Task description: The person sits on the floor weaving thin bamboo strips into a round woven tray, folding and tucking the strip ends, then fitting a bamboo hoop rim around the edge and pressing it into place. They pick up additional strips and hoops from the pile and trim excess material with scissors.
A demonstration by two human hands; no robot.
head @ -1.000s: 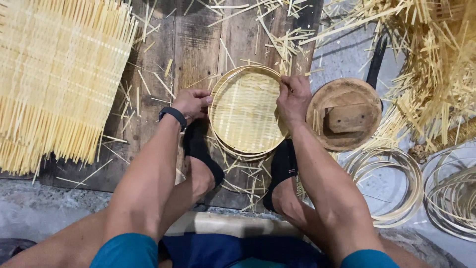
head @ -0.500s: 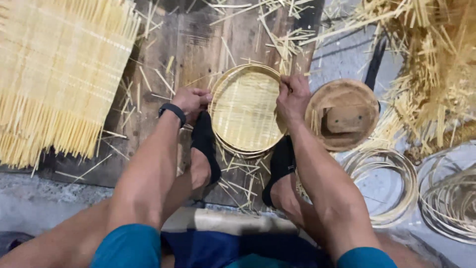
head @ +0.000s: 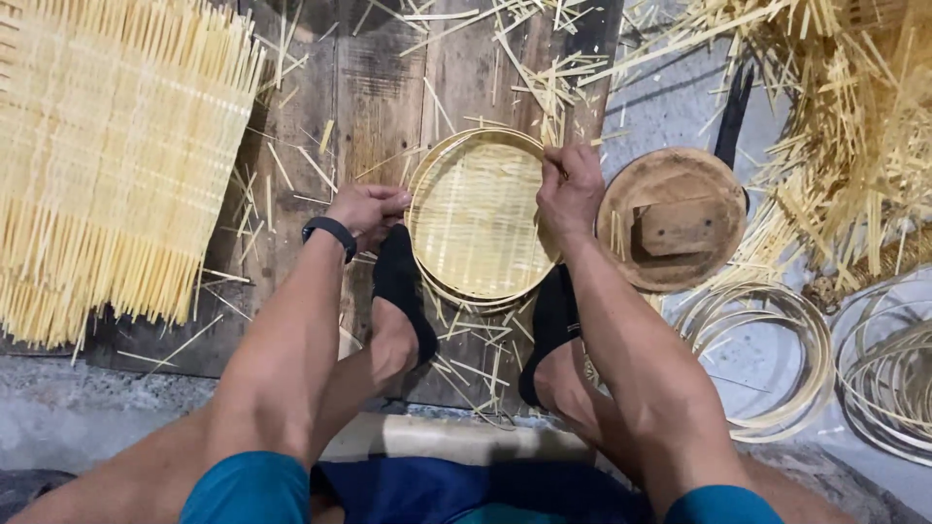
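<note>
A round woven bamboo tray (head: 476, 218) with a thin hoop rim lies on a dark wooden board (head: 388, 87) between my two feet in black socks. My left hand (head: 367, 209), with a black band at the wrist, pinches the tray's left rim. My right hand (head: 570, 189) grips the tray's right rim from above. Both hands are closed on the rim.
A large flat woven bamboo mat (head: 107, 146) lies at the left. A round wooden mould with a block handle (head: 672, 221) sits right of the tray. Bamboo hoops (head: 767, 354) lie at the lower right, loose splints (head: 845, 126) are piled at the upper right.
Both hands have stayed on the tray's rim; the tray and hands have barely shifted. The view has moved slightly.
</note>
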